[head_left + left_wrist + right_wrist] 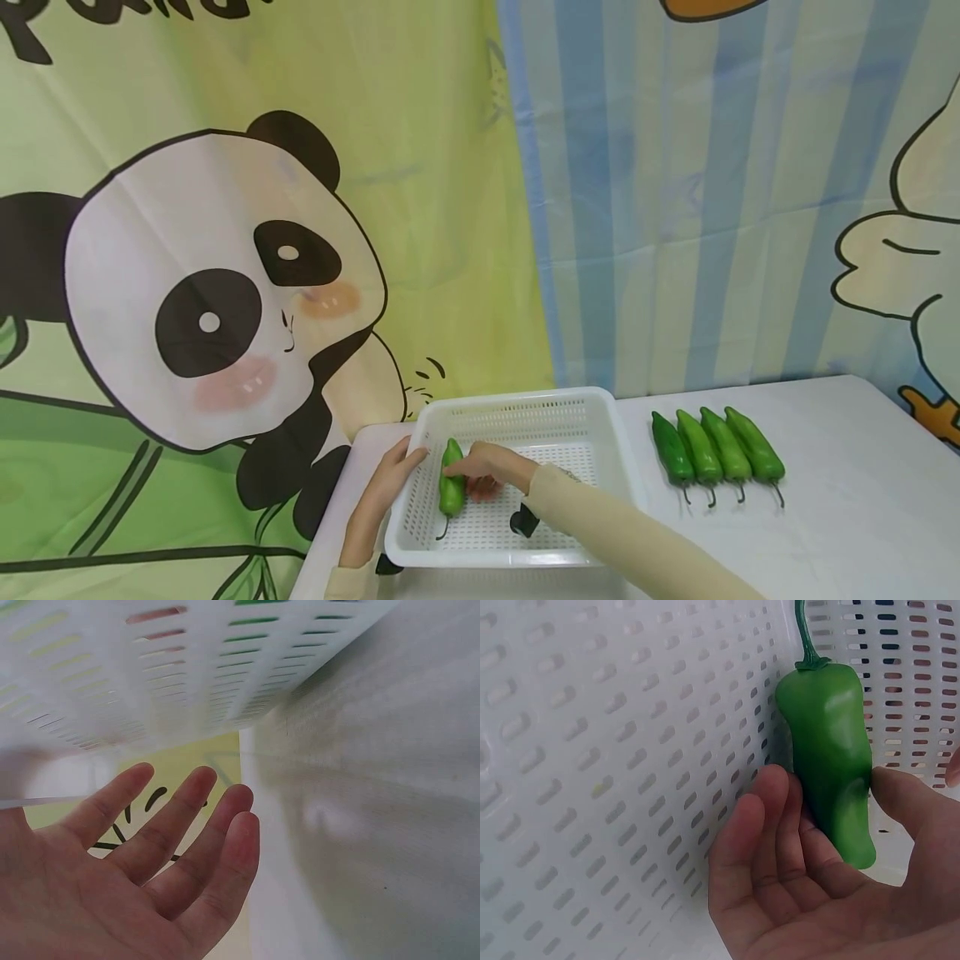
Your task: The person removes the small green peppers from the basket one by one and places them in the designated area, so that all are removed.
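Observation:
A white perforated plastic basket (517,398) stands on the table. Inside it, along its left side, a green pepper (452,502) lies with its stem toward the near edge. My right hand (487,467) reaches into the basket and pinches this pepper between thumb and fingers near the stemless end, as the right wrist view shows up close. On the basket's left rim, my left hand (388,477) holds on with its thumb over the edge. Its other fingers (161,840) extend loosely outside, below the slotted wall, and the thumb is hidden in the left wrist view.
Several green peppers lie side by side in a row to the right of the basket, the leftmost a darker pepper (672,450). A white cloth (840,492) covers the table. Behind it hangs a curtain (465,208) printed with a panda and blue stripes.

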`<act>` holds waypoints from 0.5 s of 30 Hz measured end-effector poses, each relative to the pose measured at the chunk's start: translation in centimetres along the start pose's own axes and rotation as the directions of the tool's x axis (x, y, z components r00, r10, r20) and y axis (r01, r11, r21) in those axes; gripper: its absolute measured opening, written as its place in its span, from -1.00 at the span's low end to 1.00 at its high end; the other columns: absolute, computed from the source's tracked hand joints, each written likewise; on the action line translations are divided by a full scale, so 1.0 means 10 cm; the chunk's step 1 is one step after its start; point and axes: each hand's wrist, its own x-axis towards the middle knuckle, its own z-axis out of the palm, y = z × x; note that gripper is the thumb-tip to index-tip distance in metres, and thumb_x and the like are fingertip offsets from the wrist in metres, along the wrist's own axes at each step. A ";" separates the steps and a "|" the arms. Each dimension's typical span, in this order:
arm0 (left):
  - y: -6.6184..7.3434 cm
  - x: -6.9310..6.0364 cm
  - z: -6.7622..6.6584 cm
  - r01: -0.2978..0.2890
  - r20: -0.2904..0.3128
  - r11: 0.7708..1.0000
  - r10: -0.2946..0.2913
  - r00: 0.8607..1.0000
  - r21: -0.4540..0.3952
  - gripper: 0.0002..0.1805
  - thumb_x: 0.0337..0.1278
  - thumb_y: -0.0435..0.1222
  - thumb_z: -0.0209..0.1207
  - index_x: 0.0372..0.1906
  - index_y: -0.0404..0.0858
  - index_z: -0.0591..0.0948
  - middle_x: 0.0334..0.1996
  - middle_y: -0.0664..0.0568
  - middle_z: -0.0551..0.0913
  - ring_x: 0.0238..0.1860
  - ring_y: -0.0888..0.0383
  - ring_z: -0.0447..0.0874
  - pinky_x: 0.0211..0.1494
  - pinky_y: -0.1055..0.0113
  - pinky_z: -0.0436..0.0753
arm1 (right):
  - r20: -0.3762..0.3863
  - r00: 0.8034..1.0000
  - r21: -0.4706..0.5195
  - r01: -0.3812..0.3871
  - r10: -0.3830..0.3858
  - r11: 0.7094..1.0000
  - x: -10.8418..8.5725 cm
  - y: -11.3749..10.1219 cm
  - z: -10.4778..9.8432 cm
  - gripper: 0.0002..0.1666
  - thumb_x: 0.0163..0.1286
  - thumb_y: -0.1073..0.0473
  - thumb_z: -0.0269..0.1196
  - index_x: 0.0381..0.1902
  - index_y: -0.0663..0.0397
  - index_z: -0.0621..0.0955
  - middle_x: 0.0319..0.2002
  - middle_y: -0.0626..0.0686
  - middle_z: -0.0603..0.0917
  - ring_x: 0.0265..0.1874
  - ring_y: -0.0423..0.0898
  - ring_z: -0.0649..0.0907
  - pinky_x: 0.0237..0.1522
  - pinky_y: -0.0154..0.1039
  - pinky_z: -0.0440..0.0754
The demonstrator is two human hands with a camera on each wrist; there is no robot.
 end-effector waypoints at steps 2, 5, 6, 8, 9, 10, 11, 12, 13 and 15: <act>0.00 0.00 0.00 0.003 -0.002 1.000 -0.003 1.000 0.000 -0.44 0.55 -0.12 -0.03 0.52 -0.16 0.26 0.27 -0.41 0.52 -0.10 -0.16 0.79 -0.23 0.03 0.83 | -0.011 1.000 -0.013 0.006 -0.006 1.000 0.00 0.00 0.01 -0.49 0.35 -0.17 0.30 -0.40 0.23 0.68 -0.41 0.20 0.77 -0.64 -0.13 0.54 -0.46 -0.24 0.67; -0.01 0.00 0.00 0.007 -0.004 1.000 -0.007 1.000 0.000 -0.44 0.56 -0.12 -0.03 0.52 -0.16 0.26 0.25 -0.40 0.53 -0.10 -0.15 0.80 -0.22 0.04 0.83 | -0.008 1.000 -0.013 0.006 -0.006 1.000 0.01 0.01 0.01 -0.49 0.34 -0.18 0.31 -0.41 0.22 0.68 -0.42 0.19 0.77 -0.64 -0.13 0.55 -0.45 -0.23 0.68; -0.01 0.00 0.00 0.004 -0.002 1.000 -0.004 1.000 0.000 -0.44 0.56 -0.13 -0.03 0.52 -0.17 0.26 0.25 -0.40 0.54 -0.10 -0.15 0.80 -0.22 0.04 0.83 | -0.006 1.000 -0.010 0.004 -0.004 1.000 0.01 0.01 0.01 -0.49 0.34 -0.18 0.31 -0.42 0.21 0.67 -0.43 0.18 0.77 -0.64 -0.13 0.56 -0.45 -0.24 0.69; -0.01 0.00 0.00 0.003 -0.001 1.000 -0.003 1.000 0.004 -0.44 0.56 -0.13 -0.03 0.52 -0.17 0.26 0.24 -0.40 0.55 -0.11 -0.15 0.80 -0.22 0.05 0.83 | -0.002 1.000 -0.003 0.000 0.000 1.000 0.02 0.02 0.00 -0.50 0.33 -0.18 0.32 -0.44 0.19 0.66 -0.45 0.17 0.76 -0.64 -0.13 0.56 -0.45 -0.24 0.68; 0.00 0.00 0.00 0.004 -0.001 1.000 -0.004 1.000 0.005 -0.44 0.56 -0.13 -0.03 0.52 -0.17 0.26 0.23 -0.40 0.55 -0.11 -0.15 0.80 -0.22 0.05 0.83 | 0.002 1.000 -0.002 -0.002 0.002 1.000 0.02 0.02 0.00 -0.50 0.32 -0.18 0.32 -0.45 0.18 0.65 -0.45 0.16 0.76 -0.64 -0.14 0.56 -0.45 -0.24 0.68; 0.00 0.00 0.00 0.004 -0.001 1.000 -0.004 1.000 0.006 -0.44 0.56 -0.13 -0.03 0.52 -0.18 0.26 0.23 -0.40 0.55 -0.11 -0.15 0.80 -0.22 0.05 0.83 | 0.003 1.000 0.000 -0.003 0.003 1.000 0.03 0.02 0.00 -0.50 0.32 -0.18 0.33 -0.45 0.18 0.65 -0.46 0.16 0.76 -0.64 -0.14 0.56 -0.45 -0.25 0.68; 0.00 0.00 0.00 0.005 -0.001 1.000 -0.005 1.000 0.007 -0.44 0.56 -0.12 -0.03 0.52 -0.17 0.26 0.22 -0.40 0.56 -0.11 -0.15 0.80 -0.23 0.05 0.83 | 0.005 1.000 0.001 -0.005 0.005 1.000 0.03 0.02 0.00 -0.50 0.31 -0.18 0.33 -0.46 0.18 0.65 -0.45 0.16 0.76 -0.64 -0.14 0.56 -0.44 -0.24 0.69; 0.00 0.00 0.00 0.006 -0.001 1.000 -0.006 1.000 0.008 -0.44 0.56 -0.12 -0.03 0.52 -0.17 0.25 0.22 -0.40 0.56 -0.12 -0.15 0.80 -0.23 0.05 0.83 | 0.005 1.000 0.002 -0.005 0.005 1.000 0.03 0.02 -0.01 -0.50 0.30 -0.19 0.33 -0.46 0.17 0.65 -0.45 0.17 0.77 -0.64 -0.14 0.56 -0.44 -0.24 0.70; 0.01 0.00 0.00 0.007 -0.002 1.000 -0.007 1.000 0.008 -0.43 0.56 -0.12 -0.03 0.52 -0.17 0.25 0.22 -0.40 0.56 -0.12 -0.15 0.80 -0.23 0.06 0.83 | 0.008 1.000 0.005 -0.006 0.006 1.000 0.03 0.02 -0.01 -0.50 0.30 -0.19 0.33 -0.45 0.17 0.65 -0.44 0.18 0.77 -0.64 -0.14 0.56 -0.42 -0.23 0.71; 0.01 -0.01 0.00 0.009 -0.002 1.000 -0.009 1.000 0.009 -0.43 0.56 -0.11 -0.03 0.53 -0.17 0.25 0.22 -0.39 0.56 -0.12 -0.15 0.80 -0.23 0.06 0.83 | 0.010 1.000 0.007 -0.006 0.006 1.000 0.02 0.02 -0.01 -0.51 0.29 -0.18 0.34 -0.44 0.17 0.65 -0.42 0.19 0.78 -0.64 -0.13 0.57 -0.39 -0.20 0.73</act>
